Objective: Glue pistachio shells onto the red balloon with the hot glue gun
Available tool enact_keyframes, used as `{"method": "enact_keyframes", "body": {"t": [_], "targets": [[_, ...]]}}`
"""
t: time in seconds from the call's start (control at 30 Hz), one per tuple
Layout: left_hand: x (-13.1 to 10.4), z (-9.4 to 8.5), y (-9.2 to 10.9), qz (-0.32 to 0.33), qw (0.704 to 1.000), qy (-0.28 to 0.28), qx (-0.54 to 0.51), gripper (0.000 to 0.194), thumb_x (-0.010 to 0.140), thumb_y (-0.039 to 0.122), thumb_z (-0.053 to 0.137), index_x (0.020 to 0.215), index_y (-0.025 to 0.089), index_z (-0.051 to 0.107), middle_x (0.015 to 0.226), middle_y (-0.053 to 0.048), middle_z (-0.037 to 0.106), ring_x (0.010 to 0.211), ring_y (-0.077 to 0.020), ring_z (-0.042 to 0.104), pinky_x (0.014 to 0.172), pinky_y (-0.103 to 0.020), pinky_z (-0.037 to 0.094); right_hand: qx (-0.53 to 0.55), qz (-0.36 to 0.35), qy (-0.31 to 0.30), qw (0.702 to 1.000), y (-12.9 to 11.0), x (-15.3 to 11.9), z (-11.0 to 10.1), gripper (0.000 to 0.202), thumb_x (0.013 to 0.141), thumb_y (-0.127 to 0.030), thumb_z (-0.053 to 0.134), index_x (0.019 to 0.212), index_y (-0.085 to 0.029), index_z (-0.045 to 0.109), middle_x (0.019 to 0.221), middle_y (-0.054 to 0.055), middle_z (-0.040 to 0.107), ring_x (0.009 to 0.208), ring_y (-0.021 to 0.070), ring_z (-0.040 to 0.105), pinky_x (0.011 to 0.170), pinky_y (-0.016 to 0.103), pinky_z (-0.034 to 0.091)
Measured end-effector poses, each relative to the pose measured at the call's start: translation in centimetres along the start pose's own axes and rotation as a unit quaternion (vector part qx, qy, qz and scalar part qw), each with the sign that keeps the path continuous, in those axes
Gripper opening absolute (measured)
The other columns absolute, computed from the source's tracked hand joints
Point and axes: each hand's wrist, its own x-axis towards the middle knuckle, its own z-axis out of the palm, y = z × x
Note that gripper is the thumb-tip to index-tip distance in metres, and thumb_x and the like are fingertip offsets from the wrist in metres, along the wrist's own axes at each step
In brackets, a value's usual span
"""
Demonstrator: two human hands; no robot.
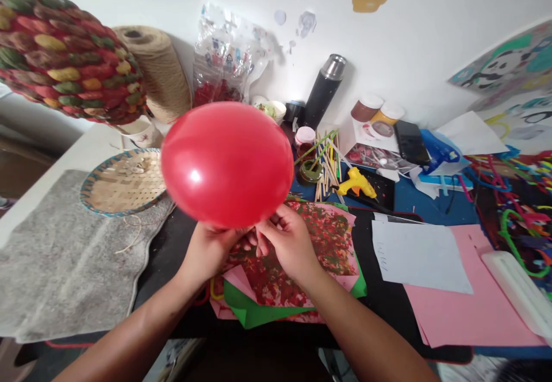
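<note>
A blown-up red balloon (pixel 228 166) fills the middle of the view, its neck end toward me and mostly hidden by my fingers. From the left, my left hand (pixel 209 252) pinches at the balloon's underside, its fingertips partly behind the balloon. My right hand (pixel 288 243) has thumb and fingers closed together at the same neck end. The two hands nearly meet. Beneath them lie paint-speckled sheets in red and dark green (pixel 330 238), with pink and green paper (pixel 267 316) showing at the edges.
A yellow glue gun (pixel 357 183), sticks (pixel 330 160) and paint jars (pixel 311 172) lie beyond my right hand. Behind stand a black flask (pixel 324 91) and a twine spool (pixel 159 71). A woven tray (pixel 123 183) sits left; paper sheets (pixel 420 255) lie right.
</note>
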Motion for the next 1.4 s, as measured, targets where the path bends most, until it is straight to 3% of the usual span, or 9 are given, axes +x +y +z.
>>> {"method": "enact_keyframes", "body": {"t": [0.13,0.23,0.4,0.6,0.8,0.97,1.07,1.17,1.4], "targets": [[0.0,0.8,0.2,-0.053,0.990,-0.081,-0.107,0.054,0.079,0.065,0.099,0.071,0.015,0.082,0.065,-0.010,0.078,0.059,-0.0212,0.073,0.058,-0.030,0.061,0.056,0.001,-0.001,0.998,-0.7,-0.1,0.2,0.032,0.098,-0.050,0.083,0.087,-0.025,0.065,0.052,-0.011,0.058,0.040,0.0102,0.050,0.052,0.028,0.056],[0.0,0.8,-0.3,-0.084,0.982,-0.092,-0.142,0.058,0.075,0.066,0.102,0.068,0.013,0.081,0.061,-0.010,0.073,0.058,-0.0200,0.070,0.055,-0.027,0.055,0.045,0.015,-0.003,0.999,-0.9,-0.2,0.5,0.040,0.096,-0.054,0.087,0.083,-0.025,0.062,0.053,-0.011,0.058,0.040,0.0101,0.052,0.048,0.026,0.054],[0.1,0.6,-0.7,-0.136,0.965,-0.039,-0.219,0.054,0.059,0.053,0.114,0.074,0.012,0.082,0.060,-0.003,0.066,0.053,-0.0124,0.055,0.049,-0.024,0.046,-0.005,0.003,-0.005,1.000,-1.4,-0.4,0.6,0.039,0.098,-0.053,0.086,0.085,-0.025,0.062,0.055,-0.012,0.054,0.038,0.0082,0.047,0.043,0.024,0.047],[1.1,1.3,0.9,-0.096,0.937,0.055,-0.331,0.047,0.051,0.033,0.117,0.079,0.016,0.084,0.075,0.001,0.071,0.063,-0.0093,0.056,0.051,-0.019,0.045,-0.006,0.006,0.017,1.000,-0.6,-0.5,0.4,0.038,0.096,-0.055,0.086,0.088,-0.025,0.065,0.056,-0.011,0.057,0.037,0.0084,0.046,0.041,0.023,0.043],[2.1,-0.2,0.9,-0.060,0.952,0.057,-0.294,0.044,0.053,0.036,0.117,0.073,0.017,0.083,0.075,-0.001,0.073,0.064,-0.0094,0.059,0.053,-0.018,0.047,-0.008,0.008,0.043,0.999,-0.1,-1.2,-0.1,0.040,0.097,-0.057,0.084,0.084,-0.025,0.063,0.055,-0.010,0.054,0.038,0.0086,0.044,0.041,0.023,0.041],[2.3,-1.4,1.5,-0.089,0.967,-0.008,-0.240,0.049,0.057,0.047,0.115,0.066,0.011,0.083,0.058,-0.003,0.068,0.039,-0.0043,0.043,0.036,-0.017,0.030,-0.017,0.006,0.027,0.999,-0.2,-1.3,0.1,0.040,0.098,-0.057,0.084,0.085,-0.025,0.064,0.054,-0.011,0.052,0.039,0.0090,0.042,0.041,0.023,0.038],[2.1,-1.1,1.7,-0.097,0.970,-0.026,-0.222,0.047,0.058,0.046,0.114,0.069,0.012,0.084,0.054,-0.004,0.067,0.040,-0.0100,0.052,0.036,-0.019,0.036,-0.015,0.002,0.012,1.000,0.1,-1.1,0.1,0.038,0.099,-0.056,0.083,0.087,-0.025,0.064,0.053,-0.010,0.054,0.039,0.0098,0.045,0.044,0.024,0.040],[2.0,-0.5,1.3,-0.077,0.970,-0.006,-0.232,0.045,0.060,0.044,0.112,0.069,0.013,0.082,0.057,-0.005,0.069,0.046,-0.0118,0.058,0.039,-0.019,0.042,-0.006,0.002,-0.010,1.000,0.4,-1.0,-0.3,0.037,0.100,-0.057,0.083,0.093,-0.025,0.069,0.056,-0.009,0.060,0.044,0.0125,0.054,0.050,0.027,0.047],[2.2,0.1,0.9,-0.053,0.969,0.024,-0.242,0.044,0.058,0.042,0.112,0.068,0.012,0.082,0.058,-0.005,0.069,0.050,-0.0115,0.060,0.043,-0.017,0.046,0.052,-0.017,-0.005,0.998,-0.1,-1.1,-1.3,0.045,0.097,-0.067,0.085,0.112,-0.026,0.075,0.088,0.000,0.073,0.061,0.0169,0.069,0.060,0.033,0.062]]}}
